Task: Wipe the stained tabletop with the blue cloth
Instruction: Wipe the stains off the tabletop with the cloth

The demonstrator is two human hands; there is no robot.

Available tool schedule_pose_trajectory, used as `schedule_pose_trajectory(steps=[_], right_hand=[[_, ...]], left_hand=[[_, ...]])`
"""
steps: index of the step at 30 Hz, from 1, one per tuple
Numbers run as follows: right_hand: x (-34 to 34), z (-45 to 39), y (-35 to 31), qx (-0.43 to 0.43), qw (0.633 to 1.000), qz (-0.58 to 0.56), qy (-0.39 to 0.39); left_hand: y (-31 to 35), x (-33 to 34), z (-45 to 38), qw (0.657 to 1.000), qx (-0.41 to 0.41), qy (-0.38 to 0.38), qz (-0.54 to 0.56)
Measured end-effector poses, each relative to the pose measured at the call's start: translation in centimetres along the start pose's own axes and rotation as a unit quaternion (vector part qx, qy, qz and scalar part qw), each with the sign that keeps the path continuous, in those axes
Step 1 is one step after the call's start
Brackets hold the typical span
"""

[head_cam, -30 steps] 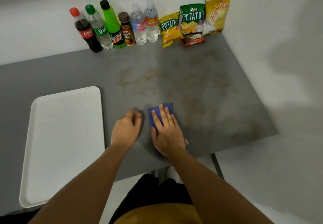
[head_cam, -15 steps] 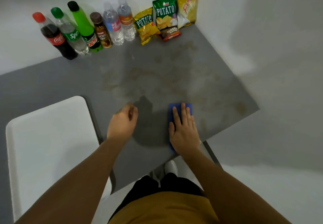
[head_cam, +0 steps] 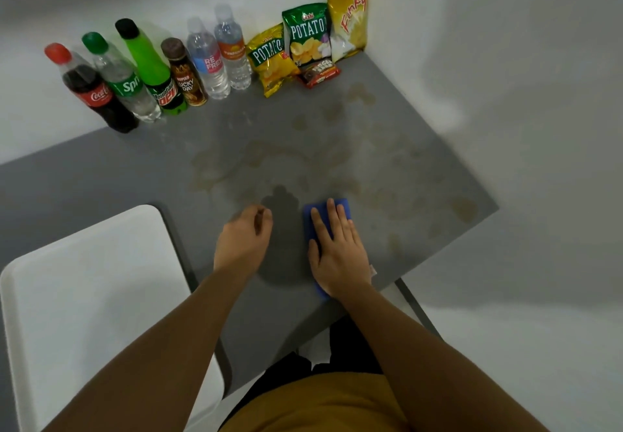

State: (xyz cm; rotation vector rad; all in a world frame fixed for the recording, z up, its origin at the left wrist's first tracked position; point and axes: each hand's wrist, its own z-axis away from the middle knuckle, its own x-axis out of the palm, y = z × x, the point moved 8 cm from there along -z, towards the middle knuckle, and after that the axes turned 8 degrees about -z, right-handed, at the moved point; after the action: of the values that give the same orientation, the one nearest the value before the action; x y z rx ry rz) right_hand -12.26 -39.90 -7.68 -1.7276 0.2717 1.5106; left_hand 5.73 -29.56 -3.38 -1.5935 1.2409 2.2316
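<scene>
Head view: right hand (head_cam: 338, 253) flat, fingers straight, pressing blue cloth (head_cam: 312, 226) onto grey stained surface (head_cam: 387, 175) near front edge. Left hand (head_cam: 243, 244) just beside, fingers loosely curled, grip holding nothing. White tray (head_cam: 87, 296) at left; bottles and snack bags along back wall.

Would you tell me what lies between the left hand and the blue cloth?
Only bare grey tabletop, darkened by shadow, separates the left hand from the blue cloth in the head view.
</scene>
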Motion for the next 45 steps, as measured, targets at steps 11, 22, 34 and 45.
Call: schedule_pose_trajectory(steps=[11,22,34,45], right_hand=[[-1.9,-4.9,4.2,-0.011,0.999,-0.002,-0.048],[-2.4,-1.0,8.3,0.030,0.999,0.014,-0.042],[-2.8,-4.5,6.2,-0.038,0.998,-0.002,-0.058],[-5.3,-3.0,12.0,0.084,0.996,0.006,-0.016]], left_hand=[[3.0,0.5,-1.4,0.999,-0.010,0.046,-0.001],[5.0,0.0,-3.0,0.998,-0.007,0.064,-0.005],[6.3,1.1,-5.1,0.999,0.018,0.032,0.011],[7.5,2.8,-6.1,1.000,0.024,0.002,0.014]])
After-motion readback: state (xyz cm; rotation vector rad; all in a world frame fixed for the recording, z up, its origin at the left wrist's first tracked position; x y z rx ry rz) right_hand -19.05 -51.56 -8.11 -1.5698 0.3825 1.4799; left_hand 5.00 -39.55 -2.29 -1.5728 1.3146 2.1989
